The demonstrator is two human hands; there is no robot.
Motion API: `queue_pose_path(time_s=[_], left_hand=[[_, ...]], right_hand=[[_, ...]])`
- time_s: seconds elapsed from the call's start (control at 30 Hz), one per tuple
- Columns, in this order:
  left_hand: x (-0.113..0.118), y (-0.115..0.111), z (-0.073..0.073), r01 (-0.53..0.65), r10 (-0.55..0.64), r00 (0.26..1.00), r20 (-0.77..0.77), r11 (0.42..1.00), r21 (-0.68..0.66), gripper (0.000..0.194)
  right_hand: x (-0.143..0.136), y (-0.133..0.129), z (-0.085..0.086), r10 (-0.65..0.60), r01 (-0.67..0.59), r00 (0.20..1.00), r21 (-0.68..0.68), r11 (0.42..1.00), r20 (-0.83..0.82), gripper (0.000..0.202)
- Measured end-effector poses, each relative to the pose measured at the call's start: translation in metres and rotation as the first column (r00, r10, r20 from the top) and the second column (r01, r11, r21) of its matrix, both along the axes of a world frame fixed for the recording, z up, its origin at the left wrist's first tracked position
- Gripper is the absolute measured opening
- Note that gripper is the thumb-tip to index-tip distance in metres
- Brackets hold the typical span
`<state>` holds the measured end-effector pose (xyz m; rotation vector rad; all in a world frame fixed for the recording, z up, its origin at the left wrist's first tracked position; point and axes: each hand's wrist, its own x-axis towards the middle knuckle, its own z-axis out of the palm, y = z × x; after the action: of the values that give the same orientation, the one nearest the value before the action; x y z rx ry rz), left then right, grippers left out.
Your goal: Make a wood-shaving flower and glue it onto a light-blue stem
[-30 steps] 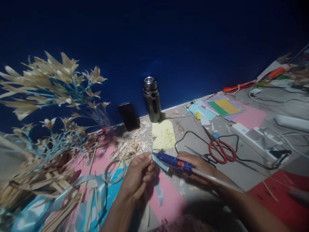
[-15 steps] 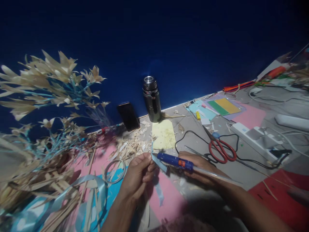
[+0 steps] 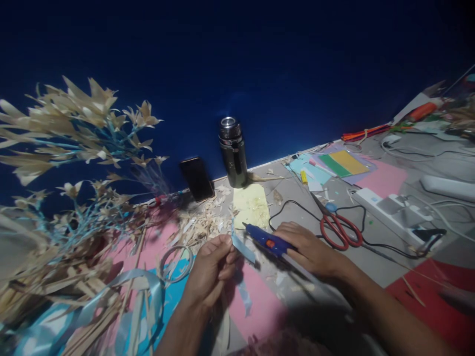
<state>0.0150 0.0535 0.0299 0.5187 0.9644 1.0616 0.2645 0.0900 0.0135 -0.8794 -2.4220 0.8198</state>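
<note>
My left hand (image 3: 218, 259) is closed, pinching a short light-blue ribbon (image 3: 244, 248) that hangs off to the right of the fingertips. A thin blue-wrapped stem seems to rise from the same pinch, though its lower part is hidden. My right hand (image 3: 309, 249) is wrapped round a blue glue gun (image 3: 269, 241) with an orange mark on its side and a pale glue stick at its rear. The gun's dark nozzle points up and left, a little apart from the ribbon. Beneath the nozzle lies a yellow paper sheet (image 3: 252, 205) spotted with glue.
Red-handled scissors (image 3: 341, 231) and a white power strip (image 3: 389, 212) lie right. A steel flask (image 3: 234, 153) and a phone (image 3: 196, 179) stand by the blue wall. Pale flowers (image 3: 85, 118), ribbon coils (image 3: 148, 287) and a tape ring (image 3: 177, 263) are left.
The glue gun has drawn back from the ribbon, and its nozzle now tilts further up. My right hand has turned with it. The left hand stays almost still, pinching the ribbon.
</note>
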Motion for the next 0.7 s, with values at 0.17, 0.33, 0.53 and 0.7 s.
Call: queue_pose_path(time_s=[0.17,0.33,0.53,0.7], left_hand=[[0.002,-0.003,0.006,-0.005,0.005,1.0,-0.015,1.0,0.014,0.034],[0.005,-0.006,0.011,0.031,-0.031,0.999,0.023,0.999,-0.011,0.034],[0.014,-0.01,0.011,0.004,-0.004,1.0,-0.011,1.0,-0.008,0.034],[0.022,-0.014,0.01,-0.065,0.067,0.99,-0.126,0.998,0.025,0.039]], right_hand=[[-0.002,0.018,-0.009,-0.126,0.098,0.94,0.1,0.99,0.318,0.023],[0.002,0.027,-0.014,-0.218,0.174,0.908,0.15,0.973,0.359,0.032],[-0.025,-0.001,0.004,-0.35,0.267,0.905,-0.316,0.91,-0.242,0.018],[-0.074,-0.022,-0.002,-0.505,0.088,0.742,-0.682,0.726,-0.441,0.025]])
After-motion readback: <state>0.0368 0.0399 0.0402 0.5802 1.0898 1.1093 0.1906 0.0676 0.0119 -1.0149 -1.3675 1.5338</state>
